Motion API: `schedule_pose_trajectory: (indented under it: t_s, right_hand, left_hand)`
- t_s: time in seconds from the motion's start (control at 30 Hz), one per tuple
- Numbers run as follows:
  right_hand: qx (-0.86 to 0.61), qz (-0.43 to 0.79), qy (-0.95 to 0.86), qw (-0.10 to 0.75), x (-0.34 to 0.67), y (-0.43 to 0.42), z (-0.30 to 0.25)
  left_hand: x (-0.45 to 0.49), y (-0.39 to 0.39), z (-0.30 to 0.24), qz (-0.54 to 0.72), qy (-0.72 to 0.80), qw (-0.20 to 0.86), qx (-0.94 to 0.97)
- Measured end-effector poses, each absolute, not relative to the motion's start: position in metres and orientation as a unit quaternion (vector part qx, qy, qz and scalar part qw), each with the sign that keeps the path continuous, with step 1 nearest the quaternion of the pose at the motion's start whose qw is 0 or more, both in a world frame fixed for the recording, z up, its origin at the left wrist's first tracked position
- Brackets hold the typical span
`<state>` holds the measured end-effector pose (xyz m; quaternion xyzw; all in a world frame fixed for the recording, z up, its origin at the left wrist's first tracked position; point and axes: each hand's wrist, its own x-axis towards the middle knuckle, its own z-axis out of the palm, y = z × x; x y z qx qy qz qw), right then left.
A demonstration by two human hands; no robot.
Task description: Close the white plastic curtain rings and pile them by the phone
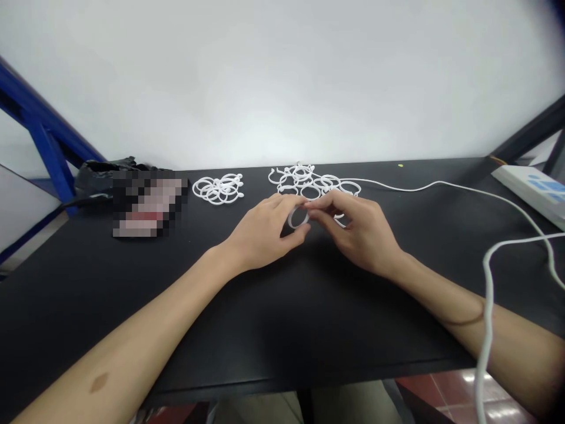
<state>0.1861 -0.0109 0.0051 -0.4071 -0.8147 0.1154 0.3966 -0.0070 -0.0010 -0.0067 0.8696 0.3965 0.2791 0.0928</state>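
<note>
As I look over the black table [229, 335], the left hand [265, 229] curls its thumb and fingers around one white ring [291, 220], and the right hand [366, 229] pinches that ring's near right edge. The ring sits between both hands, just in front of a loose spread of rings [326, 182]; a smaller cluster [219, 190] lies apart to the left. I'd judge the handling partway through, though which group is finished I cannot tell.
</note>
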Motion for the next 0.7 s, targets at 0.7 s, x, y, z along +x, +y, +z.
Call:
schedule_pose_trajectory:
  t_s: [0.7]
  right_hand:
    - [-0.38, -0.072, -0.906, 0.173, 0.174, 0.006, -0.016]
  left_hand:
    - [-0.038, 0.029, -0.008, 0.218, 0.494, -0.074, 0.838]
